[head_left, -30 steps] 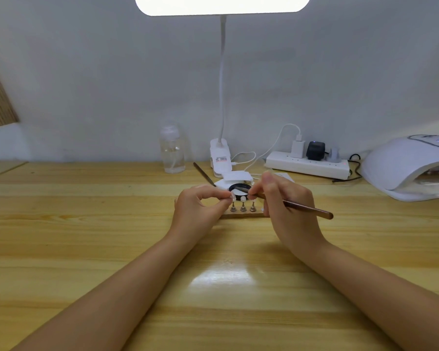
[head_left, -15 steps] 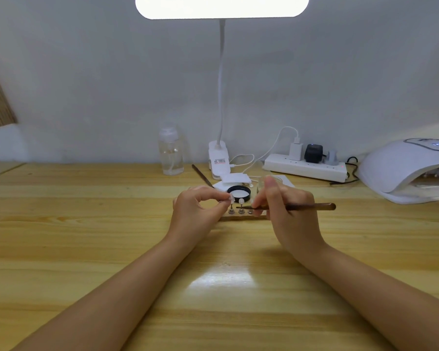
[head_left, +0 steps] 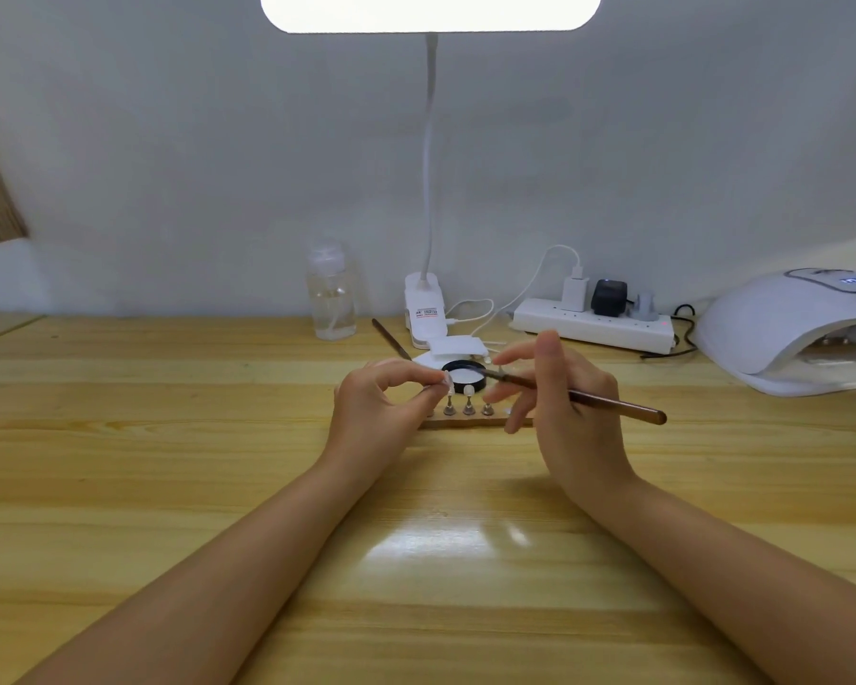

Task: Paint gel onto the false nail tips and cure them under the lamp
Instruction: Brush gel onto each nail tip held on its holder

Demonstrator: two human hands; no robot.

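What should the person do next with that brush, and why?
Probably dip the brush into the black-rimmed gel pot: the right hand holds its tip at the pot's rim, while the left hand pinches a nail tip ready for painting.

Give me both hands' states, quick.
Left hand: pinching a nail tip.
Right hand: holding the brush.
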